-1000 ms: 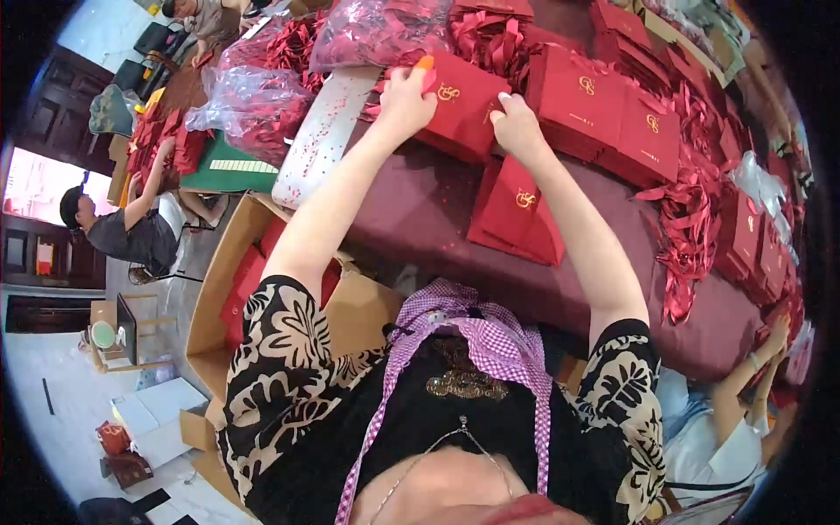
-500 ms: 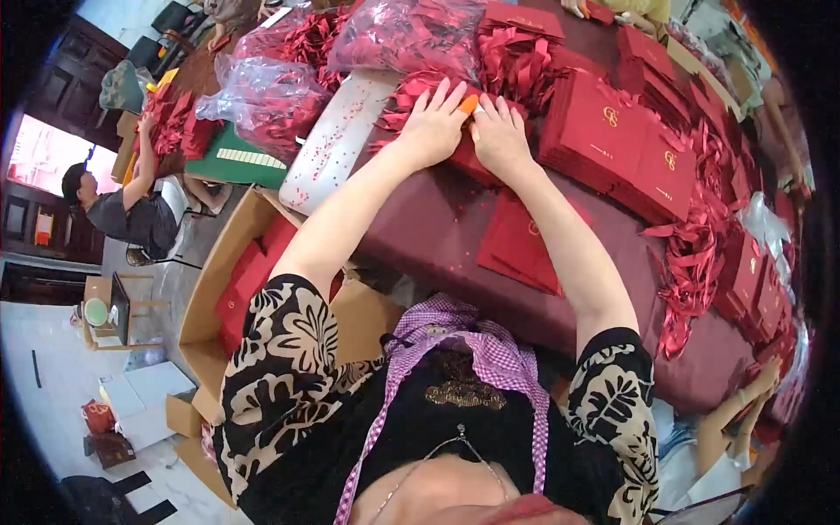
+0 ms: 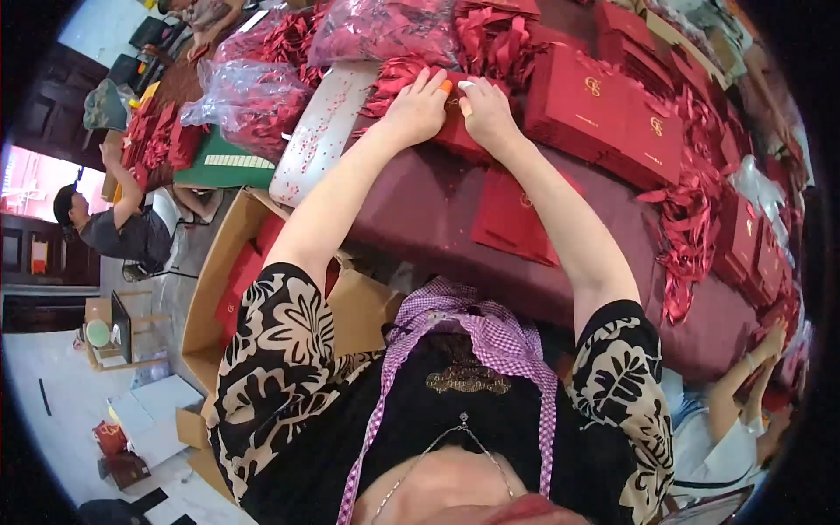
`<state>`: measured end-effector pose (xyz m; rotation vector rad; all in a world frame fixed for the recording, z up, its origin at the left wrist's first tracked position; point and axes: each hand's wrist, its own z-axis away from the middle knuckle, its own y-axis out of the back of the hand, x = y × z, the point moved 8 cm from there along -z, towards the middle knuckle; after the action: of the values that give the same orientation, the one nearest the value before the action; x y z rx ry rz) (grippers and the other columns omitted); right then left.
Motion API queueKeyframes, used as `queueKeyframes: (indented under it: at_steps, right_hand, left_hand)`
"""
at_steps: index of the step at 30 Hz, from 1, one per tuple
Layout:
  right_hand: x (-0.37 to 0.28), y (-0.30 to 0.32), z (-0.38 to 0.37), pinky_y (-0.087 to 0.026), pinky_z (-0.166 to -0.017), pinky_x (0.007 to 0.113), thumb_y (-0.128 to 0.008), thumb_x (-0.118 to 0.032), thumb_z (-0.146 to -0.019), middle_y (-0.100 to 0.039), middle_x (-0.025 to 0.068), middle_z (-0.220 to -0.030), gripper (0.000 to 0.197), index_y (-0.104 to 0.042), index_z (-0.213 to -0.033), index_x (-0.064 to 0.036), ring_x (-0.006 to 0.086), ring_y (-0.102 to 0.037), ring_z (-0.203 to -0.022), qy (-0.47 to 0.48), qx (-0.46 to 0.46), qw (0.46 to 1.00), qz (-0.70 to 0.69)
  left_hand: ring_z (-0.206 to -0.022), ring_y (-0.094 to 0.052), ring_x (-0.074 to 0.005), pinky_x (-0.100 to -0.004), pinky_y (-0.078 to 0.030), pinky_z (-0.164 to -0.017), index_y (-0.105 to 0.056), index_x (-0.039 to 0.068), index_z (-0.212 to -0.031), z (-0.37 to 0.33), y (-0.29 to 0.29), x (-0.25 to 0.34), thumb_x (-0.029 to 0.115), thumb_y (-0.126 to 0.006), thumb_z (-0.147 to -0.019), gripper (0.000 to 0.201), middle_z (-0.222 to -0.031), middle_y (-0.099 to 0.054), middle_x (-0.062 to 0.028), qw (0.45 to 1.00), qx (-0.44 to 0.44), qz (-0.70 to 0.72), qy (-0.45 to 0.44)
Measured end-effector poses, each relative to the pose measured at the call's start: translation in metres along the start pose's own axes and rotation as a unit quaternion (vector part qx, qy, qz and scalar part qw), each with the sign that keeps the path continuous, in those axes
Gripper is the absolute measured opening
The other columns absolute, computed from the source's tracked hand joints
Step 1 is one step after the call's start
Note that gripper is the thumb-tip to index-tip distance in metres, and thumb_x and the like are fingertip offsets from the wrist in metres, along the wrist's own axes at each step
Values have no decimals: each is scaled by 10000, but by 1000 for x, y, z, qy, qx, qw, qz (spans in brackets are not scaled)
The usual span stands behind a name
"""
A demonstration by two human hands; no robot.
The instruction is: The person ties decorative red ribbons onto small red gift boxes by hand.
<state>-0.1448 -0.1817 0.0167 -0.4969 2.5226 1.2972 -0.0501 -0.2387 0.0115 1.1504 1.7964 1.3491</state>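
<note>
Both my hands work at one red paper gift bag (image 3: 462,138) that lies on the table with red ribbons beside it. My left hand (image 3: 418,108), an orange cover on one fingertip, has its fingers bent over the bag's left part. On the other side, my right hand (image 3: 488,112) wears a white fingertip cover and curls its fingers at the bag's upper edge. The fingertips partly hide what they pinch. A few flat red bags (image 3: 512,214) lie under and beside my right forearm.
A stack of red bags (image 3: 582,109) with gold print stands to the right. Ribbon-filled plastic bags (image 3: 385,31) lie at the back. Left are a speckled white roll (image 3: 313,144) and an open cardboard box (image 3: 210,297) holding red bags. Other people sit left and right.
My fingers, spread flatter over the bag before, are now more bent and drawn in at its upper part. The whole view has shifted slightly.
</note>
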Motion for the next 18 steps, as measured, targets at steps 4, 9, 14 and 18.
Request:
queueKeyframes:
  at_steps: [4, 9, 14, 18]
  right_hand:
    - [-1, 41, 12, -402, -988, 472, -552, -92, -862, -542, 242, -1198, 332, -533, -1169, 33, 409, -506, -1146, -13, 142, 990, -18]
    - [26, 52, -10, -424, -971, 420, -491, -143, -890, -562, 287, -1177, 362, -542, -1181, 67, 395, -544, -1113, -129, 92, 979, -130]
    - [55, 48, -43, -451, -928, 413, -450, -166, -887, -618, 272, -1078, 344, -611, -1119, 30, 364, -594, -1054, -145, -21, 984, -96]
    - [52, 40, -56, -428, -966, 376, -461, -154, -898, -621, 211, -1159, 344, -602, -1171, 2, 332, -580, -1108, -155, -151, 974, -62]
  left_hand:
    - [-1381, -268, -387, -555, -325, -1051, -446, 37, -1309, -4, 6, -2, 156, -453, -878, 447, -1484, -319, -167, 999, -9, 28, 13]
    - [-1381, -269, -385, -590, -319, -1038, -469, 57, -1307, -1, 11, -18, 145, -458, -872, 444, -1486, -324, -149, 996, 28, 77, 19]
    - [-1343, -336, -393, -533, -307, -1050, -516, 86, -1270, -3, 45, -3, 112, -490, -870, 402, -1463, -374, -131, 995, 93, 27, -8]
    - [-1371, -272, -405, -563, -263, -1061, -514, 70, -1268, 8, 65, 8, 374, -557, -898, 480, -1458, -362, -172, 987, 138, -3, -86]
